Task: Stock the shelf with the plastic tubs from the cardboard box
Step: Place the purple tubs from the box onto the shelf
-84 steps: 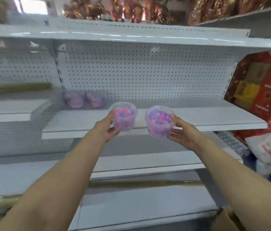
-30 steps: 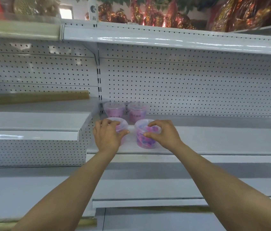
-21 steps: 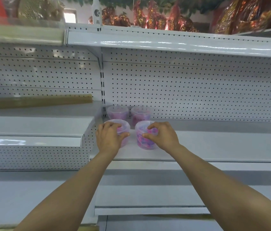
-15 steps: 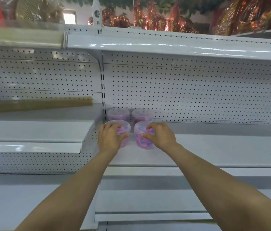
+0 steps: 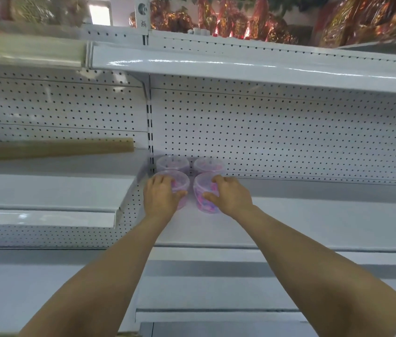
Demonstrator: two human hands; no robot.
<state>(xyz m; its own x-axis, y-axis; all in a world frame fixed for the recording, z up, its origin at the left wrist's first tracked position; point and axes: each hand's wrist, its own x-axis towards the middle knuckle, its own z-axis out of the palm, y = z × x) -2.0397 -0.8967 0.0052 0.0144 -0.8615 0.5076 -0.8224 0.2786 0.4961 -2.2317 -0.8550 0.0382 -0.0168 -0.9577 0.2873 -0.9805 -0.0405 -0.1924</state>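
Here, 2 bare arms reach up to a white metal shelf backed by a perforated panel. The left hand curls its fingers over the lid of the front left tub and grips it. The right hand wraps around the front right tub, thumb on its near side, fingers over the rim. Both clear tubs hold pink and purple pieces and stand on the shelf near its left end. Just behind them, 2 more tubs stand against the panel, forming a block of 4. To the right, the shelf runs bare to the frame edge. A lower shelf section adjoins on the left, carrying a tan roll. Foil-wrapped goods crowd the top shelf.
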